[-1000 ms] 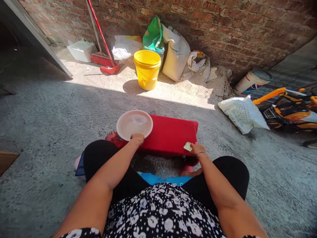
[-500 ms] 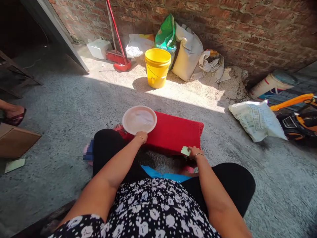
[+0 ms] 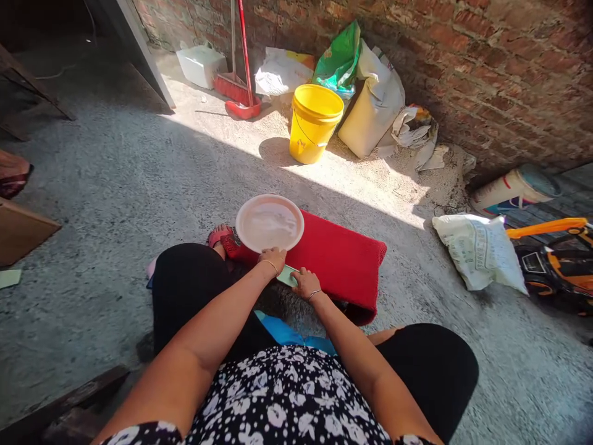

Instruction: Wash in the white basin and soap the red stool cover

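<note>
A round, shallow, pale pink basin (image 3: 269, 230) rests at the left end of a bench-like block covered with red cloth (image 3: 343, 253). Whitish patches show inside it; I cannot tell what they are. My left hand (image 3: 272, 259) is closed on the basin's near rim. Just to its right, my right hand (image 3: 306, 283) grips a thin, pale green flat piece (image 3: 288, 276) with its thumb on top. That piece lies close against the left hand, at the near edge of the red cloth; whether they touch is unclear.
A yellow bucket (image 3: 315, 123) stands ahead, near sacks (image 3: 373, 102) and a red broom (image 3: 231, 88) by the brick wall. On the right are a white bag (image 3: 479, 250) and an orange-and-black machine (image 3: 556, 259). A cardboard box (image 3: 25, 232) sits at left, beside another person's foot (image 3: 13, 173).
My right hand has moved left with the pale green piece, from the right end of the red cloth to beside my left hand. The left hand stays at the basin; the view has tilted.
</note>
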